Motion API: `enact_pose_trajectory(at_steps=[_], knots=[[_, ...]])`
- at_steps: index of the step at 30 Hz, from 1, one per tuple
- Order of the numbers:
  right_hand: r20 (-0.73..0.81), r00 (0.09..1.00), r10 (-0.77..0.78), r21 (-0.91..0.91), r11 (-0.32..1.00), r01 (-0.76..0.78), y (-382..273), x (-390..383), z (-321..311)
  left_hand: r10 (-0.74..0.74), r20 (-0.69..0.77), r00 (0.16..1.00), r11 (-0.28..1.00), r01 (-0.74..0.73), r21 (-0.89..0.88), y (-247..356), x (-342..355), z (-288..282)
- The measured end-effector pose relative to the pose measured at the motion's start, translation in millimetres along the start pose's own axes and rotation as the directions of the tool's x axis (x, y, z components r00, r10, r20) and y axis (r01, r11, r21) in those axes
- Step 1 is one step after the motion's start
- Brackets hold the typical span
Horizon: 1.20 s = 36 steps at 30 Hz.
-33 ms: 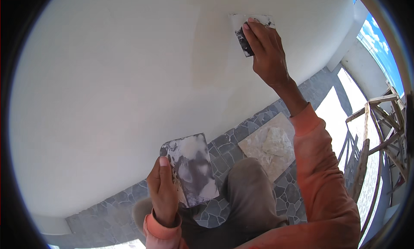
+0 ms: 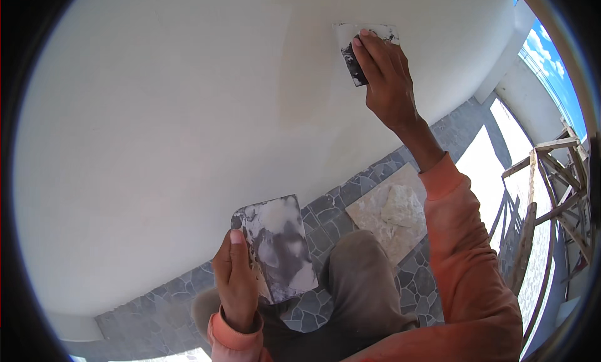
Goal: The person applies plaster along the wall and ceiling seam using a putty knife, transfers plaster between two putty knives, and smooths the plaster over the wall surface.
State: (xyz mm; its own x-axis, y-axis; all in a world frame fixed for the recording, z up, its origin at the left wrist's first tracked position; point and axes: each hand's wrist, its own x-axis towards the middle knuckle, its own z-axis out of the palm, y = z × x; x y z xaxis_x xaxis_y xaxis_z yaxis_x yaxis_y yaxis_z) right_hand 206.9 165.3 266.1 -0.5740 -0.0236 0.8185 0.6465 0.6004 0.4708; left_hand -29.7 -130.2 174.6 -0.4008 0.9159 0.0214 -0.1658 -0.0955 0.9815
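My right hand (image 2: 391, 80) is closed around a dark, flat putty scraper (image 2: 352, 64), its fingers laid over the back. White compound is smeared on the scraper, whose wide edge lies against the pale wall (image 2: 156, 111). Beside it on the wall runs a slightly darker, damp-looking patch (image 2: 307, 67). Lower down, my left hand (image 2: 235, 277) grips a rectangular plate (image 2: 278, 243) by its left side, thumb on top. Grey surface shows through the white compound spread on that plate. The fingers beneath it are hidden.
A square board (image 2: 369, 205) with a whitish lump of compound (image 2: 402, 206) lies on the grey stone-patterned floor (image 2: 319, 221), right of my bent knee (image 2: 360, 255). A rough wooden frame (image 2: 557, 186) stands at the far right, near a low wall (image 2: 529, 89).
My right hand and the scraper have shifted very slightly down the wall. My left hand and the plate have barely moved.
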Motion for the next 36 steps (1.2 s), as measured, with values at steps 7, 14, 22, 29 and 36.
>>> enact_pose_trajectory(at_steps=[7, 14, 22, 29, 36], knots=[[0.037, 0.989, 0.141, -0.001, 0.990, -0.141, -56.2, -75.8, 43.7, -0.042, -0.106, 0.993, 0.994, 0.052, 0.095, 2.7, 1.6, 0.0], [0.068, 0.972, 0.225, -0.003, 0.974, -0.226, -116.9, -150.1, 71.4, -0.051, -0.127, 0.991, 0.995, 0.061, 0.074, -1.4, 6.2, 0.8], [0.308, 0.913, 0.268, 0.381, 0.845, -0.376, -144.3, -141.5, -2.4, -0.015, -0.122, 0.992, 1.000, 0.018, 0.023, -8.4, 12.1, -3.2], [-0.035, 0.983, 0.182, 0.217, 0.961, -0.170, -41.4, 22.9, -36.8, -0.013, -0.070, 0.997, 1.000, 0.012, -0.013, -9.1, 13.1, -3.9], [-0.047, 0.996, 0.080, 0.086, 0.993, -0.076, -15.6, 56.7, -22.6, -0.006, -0.052, 0.999, 0.997, 0.002, -0.077, -9.0, 9.3, -5.8]])
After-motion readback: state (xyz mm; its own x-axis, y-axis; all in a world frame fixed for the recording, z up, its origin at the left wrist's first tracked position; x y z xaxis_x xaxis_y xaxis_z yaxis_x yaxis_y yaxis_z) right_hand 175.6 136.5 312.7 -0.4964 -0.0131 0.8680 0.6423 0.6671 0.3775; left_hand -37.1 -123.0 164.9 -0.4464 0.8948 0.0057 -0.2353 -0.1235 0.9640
